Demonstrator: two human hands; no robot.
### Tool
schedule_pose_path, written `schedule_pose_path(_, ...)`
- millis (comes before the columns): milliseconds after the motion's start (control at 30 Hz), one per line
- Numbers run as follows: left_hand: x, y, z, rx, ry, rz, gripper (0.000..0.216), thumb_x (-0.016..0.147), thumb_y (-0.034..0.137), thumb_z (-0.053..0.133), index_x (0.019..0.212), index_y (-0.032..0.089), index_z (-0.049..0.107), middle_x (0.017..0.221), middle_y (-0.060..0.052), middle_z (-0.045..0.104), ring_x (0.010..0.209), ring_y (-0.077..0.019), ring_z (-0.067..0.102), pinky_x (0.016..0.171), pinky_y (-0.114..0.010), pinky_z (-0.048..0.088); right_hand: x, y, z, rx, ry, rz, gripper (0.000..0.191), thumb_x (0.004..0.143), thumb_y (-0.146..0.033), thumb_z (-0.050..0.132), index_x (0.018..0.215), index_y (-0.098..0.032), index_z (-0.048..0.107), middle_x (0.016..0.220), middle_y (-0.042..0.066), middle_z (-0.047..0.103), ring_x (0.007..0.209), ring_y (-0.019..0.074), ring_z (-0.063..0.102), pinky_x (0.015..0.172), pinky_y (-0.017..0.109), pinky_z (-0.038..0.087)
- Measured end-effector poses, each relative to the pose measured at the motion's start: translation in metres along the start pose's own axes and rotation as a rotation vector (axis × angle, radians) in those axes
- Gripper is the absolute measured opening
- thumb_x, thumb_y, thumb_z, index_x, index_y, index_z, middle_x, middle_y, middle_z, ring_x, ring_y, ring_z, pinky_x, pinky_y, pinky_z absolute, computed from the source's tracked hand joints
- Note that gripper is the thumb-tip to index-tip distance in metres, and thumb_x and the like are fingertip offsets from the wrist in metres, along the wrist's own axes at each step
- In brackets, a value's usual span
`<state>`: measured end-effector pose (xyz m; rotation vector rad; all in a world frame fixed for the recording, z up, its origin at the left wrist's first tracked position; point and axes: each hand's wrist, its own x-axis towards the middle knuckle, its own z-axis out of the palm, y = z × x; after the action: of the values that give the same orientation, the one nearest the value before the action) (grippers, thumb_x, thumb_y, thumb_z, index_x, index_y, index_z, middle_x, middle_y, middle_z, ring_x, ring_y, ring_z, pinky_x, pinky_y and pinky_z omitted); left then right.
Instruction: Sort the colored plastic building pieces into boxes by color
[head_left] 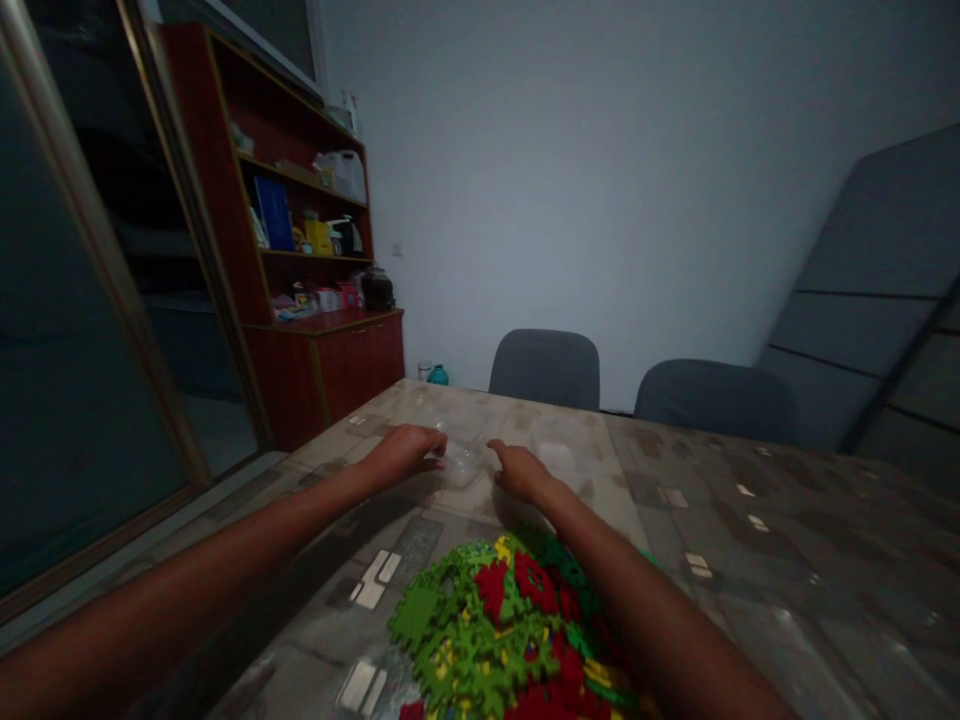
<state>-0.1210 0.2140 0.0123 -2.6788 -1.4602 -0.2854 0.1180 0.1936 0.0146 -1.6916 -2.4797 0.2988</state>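
A clear plastic container (pixel 461 462) sits on the table in front of me, hard to make out against the tabletop. My left hand (pixel 405 452) is at its left side, with the fingers curled and closed on its edge. Just right of the container is my right hand (pixel 521 470), its index finger stretched out and apart from the rim, holding nothing that I can see. Behind the right hand stands a second clear container (pixel 561 450). Below both hands lies a heap of foam-like interlocking pieces (pixel 480 630) in green, red and yellow, partly covered by my right forearm.
Two grey chairs (pixel 544 368) stand at the table's far side, by the wall. At the back left is a red-brown cabinet (pixel 360 355) with loaded shelves. A glass sliding door (pixel 82 350) is on the left. The patterned table (pixel 720 500) stretches to the right.
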Motion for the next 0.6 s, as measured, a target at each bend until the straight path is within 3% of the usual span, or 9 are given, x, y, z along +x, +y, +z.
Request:
schedule_pose_path(100,-0.009,-0.001,-0.005,-0.055,0.038,0.025,0.008,0.084,0.022,0.077,0.084,0.020,0.069,0.086,-0.003,0.075,0.081,-0.0212,0.069,0.071,-0.026,0.044,-0.009,-0.005,0.004,-0.015,0.012,-0.009,0.038,0.100,-0.036,0.066,0.133,-0.020,0.060,0.133,0.010,0.063,0.110,0.0259,0.066,0.092,0.048,0.058)
schedule_pose_path(267,-0.020,-0.001,-0.018,-0.150,0.179,0.016,0.008,0.085,0.023,0.068,0.078,0.020,0.066,0.077,-0.002,0.074,0.073,-0.0195,0.068,0.067,-0.023,0.041,-0.021,-0.011,-0.002,-0.069,0.014,-0.052,0.037,0.100,-0.037,0.066,0.132,-0.020,0.060,0.132,0.009,0.063,0.110,0.0257,0.066,0.092,0.048,0.058)
schedule_pose_path(467,-0.022,0.006,-0.043,-0.281,0.466,-0.038,0.021,0.091,0.035,0.057,0.078,0.020,0.064,0.068,-0.001,0.070,0.064,-0.0182,0.068,0.065,-0.024,0.047,-0.021,-0.024,-0.005,-0.104,-0.011,-0.088,0.035,0.100,-0.036,0.066,0.130,-0.020,0.062,0.131,0.009,0.064,0.108,0.0247,0.067,0.090,0.046,0.058)
schedule_pose_path(600,-0.010,0.023,-0.064,-0.386,0.702,-0.086,0.025,0.095,0.042,0.054,0.089,0.020,0.065,0.077,-0.002,0.072,0.067,-0.0190,0.072,0.065,-0.025,0.052,-0.026,-0.030,-0.012,-0.086,0.044,-0.106,0.032,0.100,-0.037,0.066,0.126,-0.019,0.064,0.126,0.008,0.066,0.104,0.0233,0.068,0.088,0.044,0.059)
